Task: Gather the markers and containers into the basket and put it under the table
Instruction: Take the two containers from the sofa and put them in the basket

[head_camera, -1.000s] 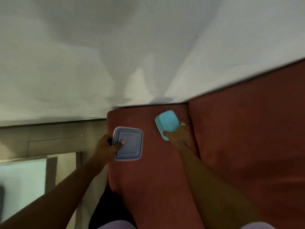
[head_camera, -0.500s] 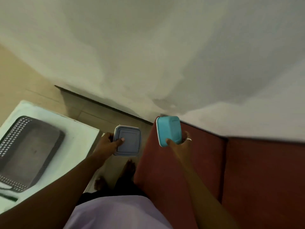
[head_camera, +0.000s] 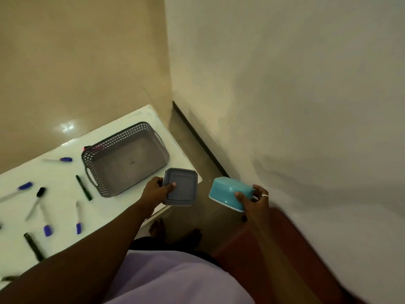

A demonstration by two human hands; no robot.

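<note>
The left hand (head_camera: 156,191) had its grip closed on a grey lidded container (head_camera: 180,187), held over the white bench's (head_camera: 65,200) corner just beside the empty grey basket (head_camera: 125,159). The right hand (head_camera: 255,199) gripped a tilted teal container (head_camera: 229,190) above the floor, while markers (head_camera: 83,187) lay scattered on the bench.

left hand (head_camera: 156,191): arm extended, fingers clamped | right hand (head_camera: 255,199): arm extended, fingers curled in grip
</note>
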